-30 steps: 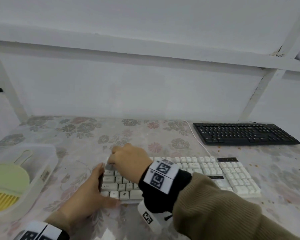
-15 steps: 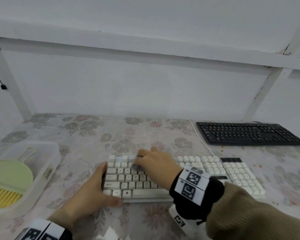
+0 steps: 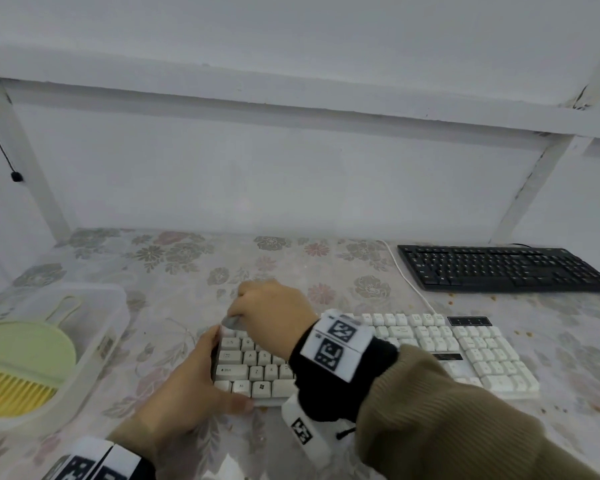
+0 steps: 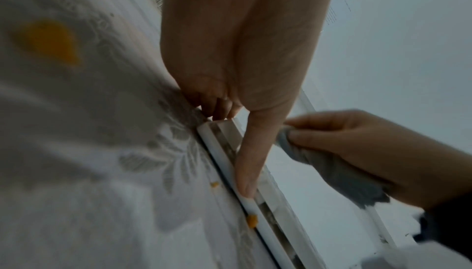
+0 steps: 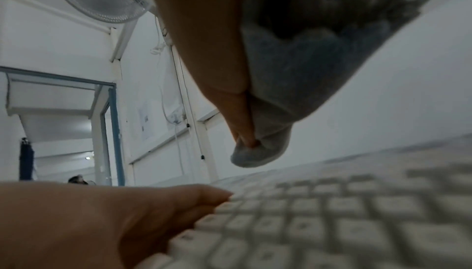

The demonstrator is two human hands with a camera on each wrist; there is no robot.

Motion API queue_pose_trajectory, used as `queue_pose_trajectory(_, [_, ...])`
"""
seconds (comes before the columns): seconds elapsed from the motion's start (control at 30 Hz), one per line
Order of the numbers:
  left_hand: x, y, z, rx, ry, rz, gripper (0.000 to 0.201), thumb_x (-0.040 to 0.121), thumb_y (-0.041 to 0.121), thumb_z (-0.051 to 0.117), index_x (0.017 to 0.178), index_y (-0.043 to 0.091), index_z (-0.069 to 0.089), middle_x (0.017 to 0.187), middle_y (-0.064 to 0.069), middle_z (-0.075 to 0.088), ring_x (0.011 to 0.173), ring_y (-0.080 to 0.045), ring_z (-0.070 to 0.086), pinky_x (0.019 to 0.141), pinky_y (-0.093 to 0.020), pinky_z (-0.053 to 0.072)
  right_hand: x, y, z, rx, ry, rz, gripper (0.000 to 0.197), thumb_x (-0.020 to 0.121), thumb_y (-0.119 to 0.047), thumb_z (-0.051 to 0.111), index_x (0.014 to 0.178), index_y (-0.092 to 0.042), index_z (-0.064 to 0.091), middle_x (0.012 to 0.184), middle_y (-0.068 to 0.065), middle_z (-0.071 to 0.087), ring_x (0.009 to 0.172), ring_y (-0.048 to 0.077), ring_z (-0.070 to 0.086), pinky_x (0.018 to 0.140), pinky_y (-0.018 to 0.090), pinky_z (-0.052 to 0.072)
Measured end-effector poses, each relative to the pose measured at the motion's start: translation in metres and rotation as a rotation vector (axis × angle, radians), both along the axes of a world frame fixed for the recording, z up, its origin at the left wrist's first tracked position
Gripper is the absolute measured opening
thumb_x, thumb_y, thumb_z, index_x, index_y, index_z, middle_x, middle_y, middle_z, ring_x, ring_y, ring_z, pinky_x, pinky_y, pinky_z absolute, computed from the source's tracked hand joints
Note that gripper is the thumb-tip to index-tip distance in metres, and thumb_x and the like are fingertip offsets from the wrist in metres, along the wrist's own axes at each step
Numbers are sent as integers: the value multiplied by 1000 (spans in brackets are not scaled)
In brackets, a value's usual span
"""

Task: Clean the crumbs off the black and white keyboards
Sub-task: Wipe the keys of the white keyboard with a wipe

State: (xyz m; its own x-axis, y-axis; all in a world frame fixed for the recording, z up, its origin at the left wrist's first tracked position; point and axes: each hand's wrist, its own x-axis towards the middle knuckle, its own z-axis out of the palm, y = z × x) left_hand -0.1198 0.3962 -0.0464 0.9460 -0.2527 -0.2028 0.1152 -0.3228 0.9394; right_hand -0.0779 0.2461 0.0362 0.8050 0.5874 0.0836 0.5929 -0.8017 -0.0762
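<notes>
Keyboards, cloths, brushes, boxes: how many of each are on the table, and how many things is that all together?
Keyboards: 2, a white keyboard and a black keyboard
Cloths: 1, a grey cloth in the right hand
Brushes: 1, a green brush
Boxes: 1, a clear box holding the brush
Total: 5

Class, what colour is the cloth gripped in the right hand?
Grey-blue cloth; the right wrist view shows it best.
</notes>
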Motion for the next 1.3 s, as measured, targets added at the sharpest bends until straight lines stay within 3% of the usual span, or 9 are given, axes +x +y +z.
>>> queue_pose_trajectory(0.13, [2, 1, 0, 42, -45, -12, 104, 48, 21, 94, 122, 50, 27, 121, 19, 52, 102, 13, 55, 78, -11, 49, -6, 19, -13, -91, -50, 47, 22, 96, -11, 49, 100, -14, 70, 92, 1, 48, 89, 27, 52, 58, 33, 37])
queue_pose_trajectory(0.27, [3, 2, -6, 83, -5, -17, 147, 31, 43, 97, 151, 26, 12, 125, 21, 52, 111, 3, 55, 93, -24, 49, -20, 14, -14, -183, -86, 48, 22, 95, -9, 47, 104, -14, 66, 103, 3, 52, 99, 30, 51, 62, 32, 38])
queue_pose_trajectory(0.4, [-1, -6, 2, 18, -2, 35, 118, 55, 0, 90, 141, 33, 15, 109, 31, 45, 85, 28, 52, 67, 1, 42, -25, -8, -7, -206, -6, -27, 27, 95, -4, 45, 110, -11, 66, 112, 4, 51, 104, 31, 48, 65, 32, 36])
queue_pose_trajectory(0.53, [-1, -2, -1, 21, -4, 14, 113, 34, 23, 97, 119, 46, 26, 106, 33, 57, 91, 28, 53, 69, 0, 44, -26, -38, -10, -188, 19, -105, 24, 93, -3, 49, 109, -11, 65, 111, 3, 52, 99, 28, 51, 62, 33, 39])
queue_pose_trajectory(0.7, [0, 0, -2, 48, -54, -9, 94, 56, 4, 90, 114, 53, 34, 108, 42, 58, 100, 13, 60, 74, -8, 49, -27, -69, -11, -164, 54, -199, 24, 97, -11, 47, 114, -16, 64, 112, 0, 52, 102, 28, 50, 63, 32, 37])
queue_pose_trajectory(0.97, [-2, 1, 1, 97, -52, 2, 95, 57, 8, 90, 121, 51, 36, 113, 20, 66, 101, 9, 61, 78, -12, 49, -12, -90, -10, -162, -8, -316, 26, 99, -23, 45, 96, -14, 69, 92, -3, 47, 80, 23, 48, 61, 30, 34])
queue_pose_trajectory(1.13, [-3, -2, 4, 71, -56, -21, 93, 59, 3, 89, 118, 51, 36, 108, 44, 57, 99, 14, 59, 71, -4, 47, -22, -106, -28, -95, -27, -223, 19, 99, -22, 49, 107, -27, 65, 109, -8, 53, 91, 20, 52, 59, 27, 39])
queue_pose_trajectory(1.2, [-4, -2, 4, 67, -57, -17, 93, 59, 5, 89, 116, 53, 35, 106, 46, 55, 98, 17, 58, 70, -2, 46, -27, -120, -32, -162, -48, -278, 10, 90, -20, 64, 95, -29, 66, 99, -11, 56, 79, 17, 52, 47, 20, 27])
queue_pose_trajectory(1.3, [-3, -1, 3, 69, -59, -17, 93, 59, 3, 88, 116, 54, 34, 107, 46, 55, 99, 16, 59, 71, -4, 47, -32, -147, -33, -225, -92, -358, 30, 56, -23, 91, 68, -35, 65, 72, -16, 55, 53, 8, 44, 41, 13, 5])
